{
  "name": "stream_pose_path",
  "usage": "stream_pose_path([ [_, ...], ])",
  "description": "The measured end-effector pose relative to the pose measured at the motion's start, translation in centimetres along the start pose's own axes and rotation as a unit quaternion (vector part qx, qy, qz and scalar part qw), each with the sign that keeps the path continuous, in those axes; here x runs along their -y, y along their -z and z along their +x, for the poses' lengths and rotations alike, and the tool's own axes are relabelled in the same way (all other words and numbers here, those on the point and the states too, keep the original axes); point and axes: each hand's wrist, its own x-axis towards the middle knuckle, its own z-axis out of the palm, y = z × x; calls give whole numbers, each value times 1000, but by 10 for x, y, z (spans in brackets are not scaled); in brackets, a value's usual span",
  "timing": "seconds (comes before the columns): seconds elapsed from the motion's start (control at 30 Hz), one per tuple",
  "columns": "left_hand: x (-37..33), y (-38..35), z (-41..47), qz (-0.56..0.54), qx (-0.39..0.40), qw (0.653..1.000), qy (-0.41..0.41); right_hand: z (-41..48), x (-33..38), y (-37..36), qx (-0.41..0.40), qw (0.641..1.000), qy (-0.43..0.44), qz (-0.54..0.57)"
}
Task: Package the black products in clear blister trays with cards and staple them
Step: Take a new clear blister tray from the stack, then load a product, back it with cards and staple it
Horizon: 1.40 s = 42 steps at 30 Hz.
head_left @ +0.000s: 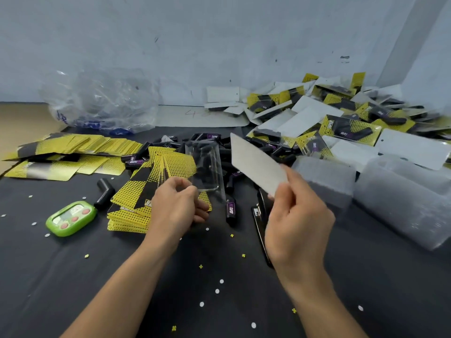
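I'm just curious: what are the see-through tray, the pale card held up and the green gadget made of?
Tray: apparently thin clear plastic, glossy; black pieces show through it and its edges glint.
Card: probably paperboard, matte pale grey on this side, held stiff and flat.
Green gadget: likely moulded plastic, smooth with a slight sheen.

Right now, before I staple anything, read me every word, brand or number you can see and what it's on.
"TAPER": label of a black product at the back of the loose pile.
"TAPER": sideways on a finished pack on the right.
"4" (likely): red handwriting on the white sheet; the rest is too faint.
Blue print on the plastic bag: blurred.
Screen of the green timer: too small.
No text shows on the card in the right hand or on the clear tray in the left hand.
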Motion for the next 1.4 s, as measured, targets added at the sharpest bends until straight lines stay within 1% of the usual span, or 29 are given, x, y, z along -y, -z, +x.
stream_pose_path([
  [0.03,-2,-3,-2,-37,25,999,30,-8,-2,3,15,1000,4,13],
  [0.1,-3,-9,-5,-97,78,989,75,-22,-1,6,100,994,28,19],
  [0.13,-3,-11,-6,-105,102,986,83,-27,-2,6,146,988,59,5],
  [0.2,-1,-11,-7,-102,132,982,92,-37,-2,5,203,971,122,-44],
  [0.3,2,-6,-3,-104,137,979,109,-49,2,3,243,952,154,-102],
  [0.37,3,-3,1,-113,128,978,117,-56,4,3,247,948,160,-122],
  [0.43,2,-2,3,-117,120,979,119,-59,4,5,226,952,166,-124],
  [0.67,1,-5,3,-143,123,976,110,-56,1,11,103,975,171,-102],
  [0.77,1,-5,3,-152,123,974,111,-52,0,11,30,982,167,-86],
  [0.87,0,-4,3,-156,85,980,87,-33,-3,18,-62,990,115,-42],
  [0.9,0,-3,4,-151,64,984,67,-22,-5,21,-88,990,96,-57],
  [0.93,-1,-2,5,-144,40,988,44,-8,-6,24,-85,990,78,-79],
  [0.97,-2,0,5,-134,14,991,20,6,-9,25,-44,992,53,-103],
  [1.0,-1,2,6,-121,-9,993,0,19,-11,25,31,990,25,-139],
  [1.07,0,4,6,-90,-42,995,-27,29,-8,21,172,958,-14,-227],
  [1.1,2,4,6,-72,-49,996,-34,27,-4,18,206,951,-7,-232],
  [1.17,4,3,6,-45,-52,997,-33,18,8,7,224,958,56,-169],
  [1.23,6,2,8,-31,-57,997,-28,7,22,-9,271,946,100,-144],
  [1.27,7,2,8,-23,-62,997,-32,4,27,-19,308,933,100,-157],
  [1.33,8,3,7,3,-74,996,-49,-4,26,-41,377,903,60,-199],
  [1.4,10,4,4,20,-77,995,-57,-8,15,-57,446,861,22,-245],
])
